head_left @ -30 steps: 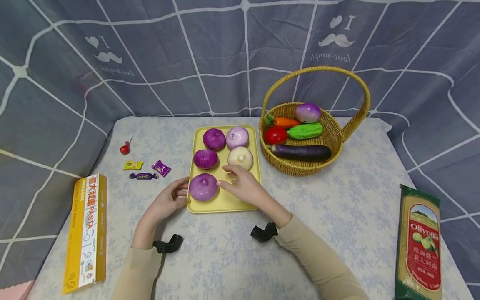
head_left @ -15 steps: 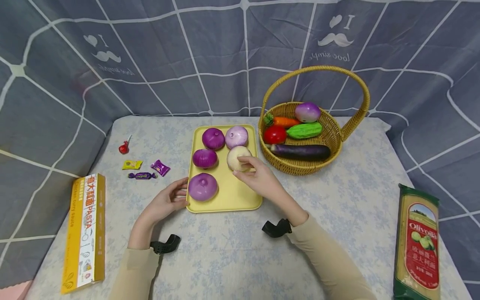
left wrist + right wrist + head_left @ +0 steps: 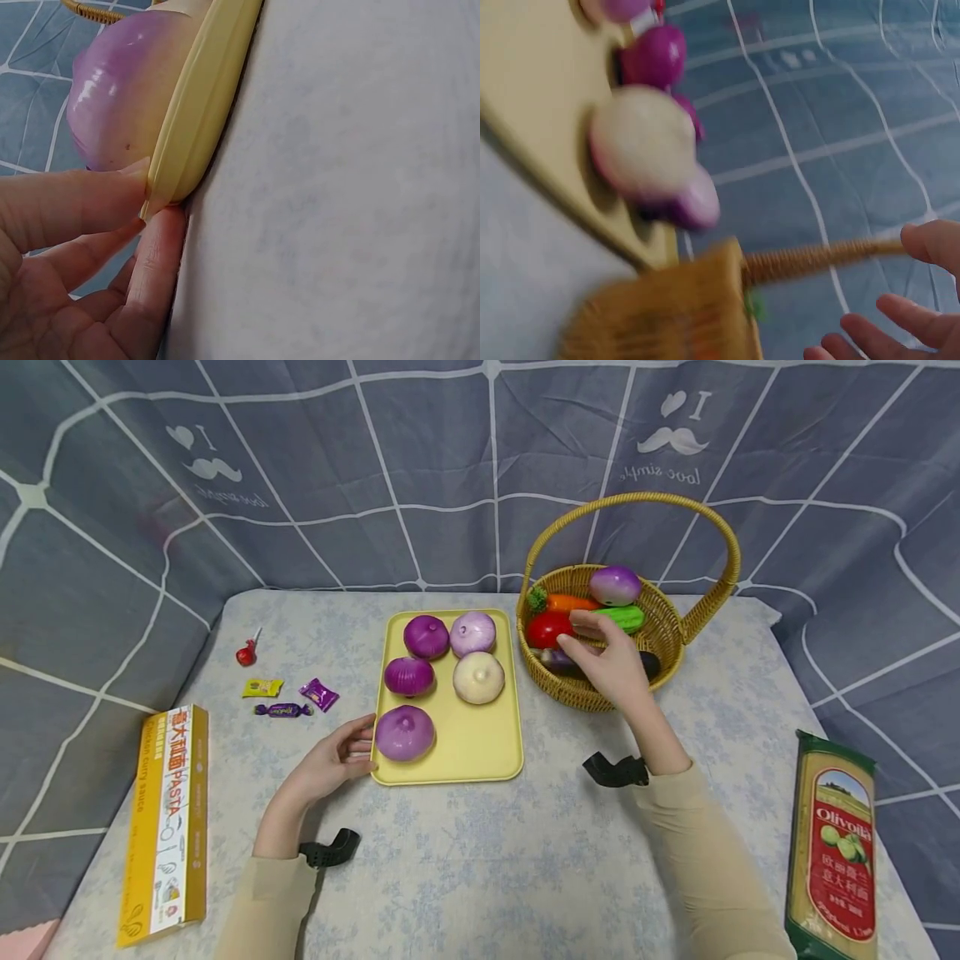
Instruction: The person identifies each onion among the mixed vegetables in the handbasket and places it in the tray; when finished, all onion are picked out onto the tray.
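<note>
My left hand (image 3: 335, 760) pinches the left rim of a yellow tray (image 3: 480, 760). In the left wrist view its thumb lies on the rim and a finger is under it. A large light purple onion (image 3: 405, 733) sits beside that hand; two dark purple onions (image 3: 427, 637), a pale purple onion (image 3: 473, 633) and a white onion (image 3: 478, 677) share the tray. Over the wicker basket (image 3: 577, 696) my right hand (image 3: 611, 662) hovers with fingers apart, holding nothing. Beneath or near it are a red tomato (image 3: 547, 629), a green ridged vegetable (image 3: 628, 617) and a partly hidden eggplant (image 3: 558, 662).
The basket also holds a carrot (image 3: 572, 602) and a purple-white turnip-like vegetable (image 3: 615, 586), under a tall handle (image 3: 637, 498). Wrapped candies (image 3: 283, 710) and a red lollipop (image 3: 246, 653) lie left. A pasta box (image 3: 168, 827) and a spaghetti bag (image 3: 832, 843) flank the table.
My right hand has gone from the tray's middle to the white onion, then right to above the basket. The white onion stays on the tray. My left hand keeps its place at the rim.
</note>
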The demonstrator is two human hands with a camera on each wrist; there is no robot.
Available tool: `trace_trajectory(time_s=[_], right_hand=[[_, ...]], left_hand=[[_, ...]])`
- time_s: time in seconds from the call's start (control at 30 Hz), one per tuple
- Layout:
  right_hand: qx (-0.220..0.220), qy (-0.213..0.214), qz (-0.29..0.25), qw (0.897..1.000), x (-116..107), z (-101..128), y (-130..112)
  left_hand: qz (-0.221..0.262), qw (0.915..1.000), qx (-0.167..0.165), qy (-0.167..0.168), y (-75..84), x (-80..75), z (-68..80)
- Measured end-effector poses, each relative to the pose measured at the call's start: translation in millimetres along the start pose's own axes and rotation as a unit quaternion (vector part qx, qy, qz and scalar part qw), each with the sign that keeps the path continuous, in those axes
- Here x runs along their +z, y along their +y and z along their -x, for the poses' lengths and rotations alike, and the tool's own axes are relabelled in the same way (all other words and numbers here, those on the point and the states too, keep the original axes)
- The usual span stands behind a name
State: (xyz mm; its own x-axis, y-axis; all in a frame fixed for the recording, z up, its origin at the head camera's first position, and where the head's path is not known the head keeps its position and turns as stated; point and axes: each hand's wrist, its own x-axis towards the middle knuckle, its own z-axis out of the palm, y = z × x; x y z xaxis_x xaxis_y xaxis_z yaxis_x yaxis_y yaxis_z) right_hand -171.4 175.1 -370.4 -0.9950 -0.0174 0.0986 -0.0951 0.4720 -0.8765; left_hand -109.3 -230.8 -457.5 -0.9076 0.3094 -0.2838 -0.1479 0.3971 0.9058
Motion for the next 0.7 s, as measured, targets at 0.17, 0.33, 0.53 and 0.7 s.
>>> trace_trajectory(time_s=[0.17,0.33,0.53,0.7], right_hand=[[0.009,0.052,0.018,0.998,-26.9,-16.5,2.8],[0.037,0.075,0.034,0.996,-45.9,-32.8,2.7],[0.064,0.108,0.036,0.991,-57.7,-54.6,7.1],[0.091,0.121,0.024,0.988,-59.5,-70.6,11.8]], left_hand=[[-0.007,0.9999,-0.008,0.001,1.2,0.4,0.6],[-0.015,0.9998,-0.011,-0.001,1.2,-0.2,1.4],[-0.015,0.9999,-0.007,-0.003,1.2,-0.8,1.7],[-0.014,0.9998,-0.011,-0.003,2.7,-0.2,2.1]])
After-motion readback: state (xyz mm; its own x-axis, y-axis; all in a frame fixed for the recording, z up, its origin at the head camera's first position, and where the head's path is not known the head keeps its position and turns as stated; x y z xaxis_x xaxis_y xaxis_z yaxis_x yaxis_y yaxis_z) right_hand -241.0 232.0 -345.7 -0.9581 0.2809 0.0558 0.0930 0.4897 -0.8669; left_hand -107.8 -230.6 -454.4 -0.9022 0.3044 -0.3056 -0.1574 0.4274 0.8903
